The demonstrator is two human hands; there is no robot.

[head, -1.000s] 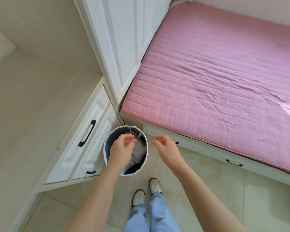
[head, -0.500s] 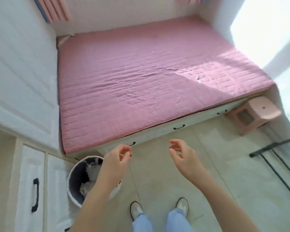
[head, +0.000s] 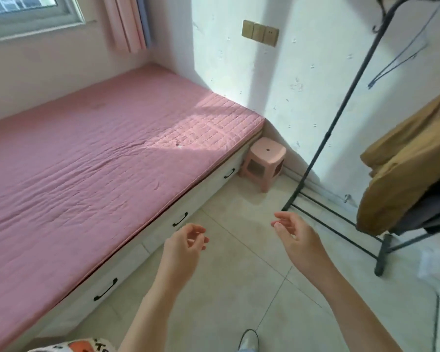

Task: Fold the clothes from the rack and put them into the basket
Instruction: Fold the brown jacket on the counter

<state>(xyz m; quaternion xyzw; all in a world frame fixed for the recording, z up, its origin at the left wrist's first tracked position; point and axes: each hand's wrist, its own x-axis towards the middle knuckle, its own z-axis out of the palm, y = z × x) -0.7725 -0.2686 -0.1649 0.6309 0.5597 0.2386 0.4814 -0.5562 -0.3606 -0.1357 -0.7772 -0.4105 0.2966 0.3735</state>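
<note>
Both hands were held out in front of the body, above the tiled floor (head: 239, 288), and well apart from each other. The left hand (head: 182, 246) had its fingers loosely curled and held nothing. The right hand (head: 294, 233) had its fingers relaxed, slightly bent, and likewise held nothing. Neither hand touched any object.

The black metal clothes rack (head: 338, 118) stood at the right of the view, against the white wall (head: 302, 72). Its slanted upright ran down to a base of parallel bars resting on the floor. A mustard-brown garment (head: 401, 168) hung on the rack at the right edge of the view, with a dark grey garment (head: 432, 212) hanging partly beneath it. An unused wire hanger (head: 401, 59) hung higher on the rack. The right hand was near the base of the rack but apart from it and from both garments.

The basket was out of view.

A bed with a pink quilted mattress cover (head: 99, 153) filled the left half of the view. White drawers (head: 117, 270) with black handles ran below it. A small pink plastic stool (head: 263, 161) stood in the corner between the bed end and the wall. A brass-coloured switch panel (head: 260, 33) was mounted on the wall above it.
</note>
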